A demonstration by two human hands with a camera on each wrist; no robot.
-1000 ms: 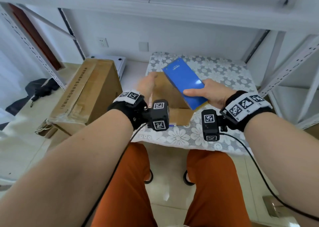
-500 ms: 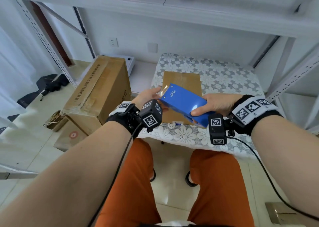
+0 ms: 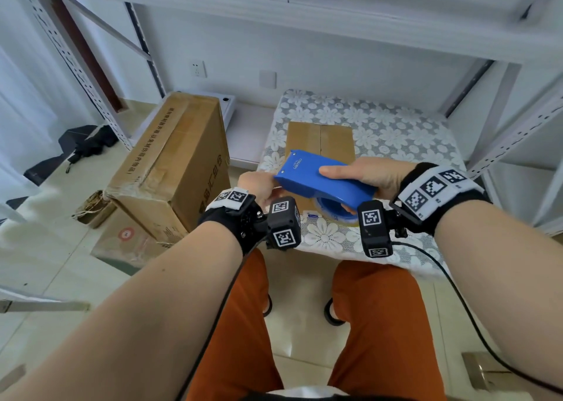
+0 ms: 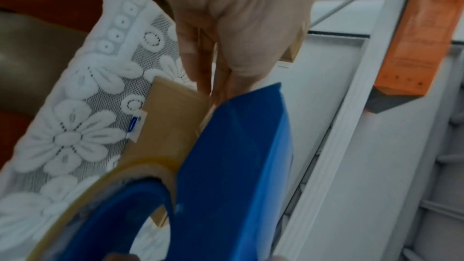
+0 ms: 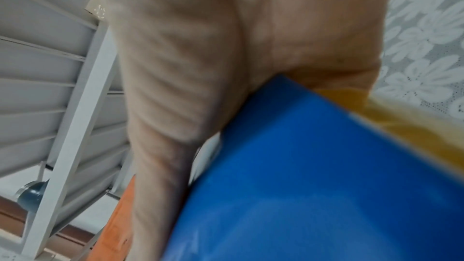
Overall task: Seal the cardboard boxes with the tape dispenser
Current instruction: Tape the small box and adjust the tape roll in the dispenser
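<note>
1. The person sits with orange-clad knees against a low surface [image 3: 396,132] draped in a white flowered lace cloth.
2. The right hand [image 3: 368,176] has its grip clamped on the blue tape dispenser [image 3: 320,179], thumb on top and fingers curled underneath, holding it in the air just above the near end of the small cardboard box [image 3: 320,140].
3. That small box lies flat on the cloth, flaps down, a seam running along its top; the dispenser and both hands hide its near end in the head view.
4. The left hand [image 3: 259,184] is at the dispenser's front tip, fingers bunched together there. In the left wrist view the fingertips [image 4: 203,78] pinch near the blue nose, but whether tape is between them I cannot tell.
5. A roll of yellowish tape [image 4: 140,168] sits in the dispenser's underside.
6. To the left, on the floor, stands a large cardboard box [image 3: 170,169], taped and worn, leaning over a flatter carton [image 3: 128,239].
7. Behind it lies a white flat device [image 3: 227,103]; a black bundle [image 3: 88,144] sits farther left.
8. Grey metal shelving [image 3: 515,132] frames everything, its upright close on the right.
</note>
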